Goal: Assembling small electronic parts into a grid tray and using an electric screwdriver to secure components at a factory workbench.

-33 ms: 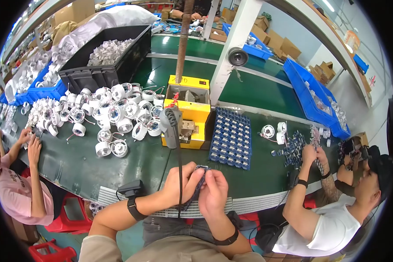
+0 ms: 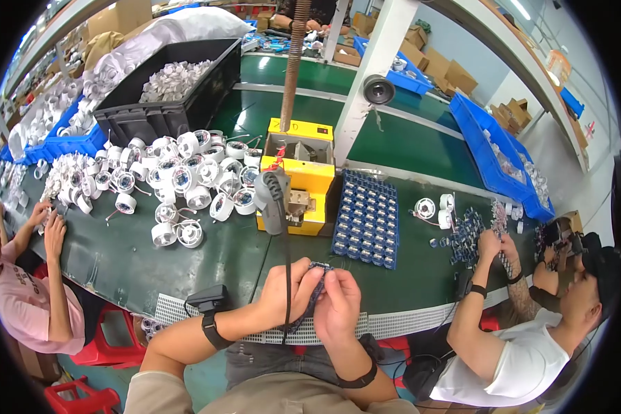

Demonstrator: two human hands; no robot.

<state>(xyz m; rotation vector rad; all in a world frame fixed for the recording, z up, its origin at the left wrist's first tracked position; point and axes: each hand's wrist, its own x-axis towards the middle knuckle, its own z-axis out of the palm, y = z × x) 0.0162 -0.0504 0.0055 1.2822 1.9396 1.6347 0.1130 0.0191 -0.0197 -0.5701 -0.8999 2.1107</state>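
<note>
In front of my body, over the table's near edge, both hands hold a narrow dark blue strip of circuit board [image 2: 315, 298]. My left hand [image 2: 283, 293] pinches its upper end between thumb and fingers. My right hand [image 2: 338, 303] grips the same strip from the other side, its thumb close to the left one. Fingers cover much of the strip. Beyond them a blue panel of small circuit boards [image 2: 366, 221] lies on the green table [image 2: 234, 259]. To its left stands a yellow machine [image 2: 317, 179], partly behind a grey cable-end piece [image 2: 272, 200] with a black cable.
White round housings with wires [image 2: 183, 176] are heaped at the left, before a black crate [image 2: 145, 114] of white parts. Blue bins [image 2: 490, 159] stand far right. A white post [image 2: 366, 90] rises behind the panel. Co-workers sit on both sides, their hands on small parts.
</note>
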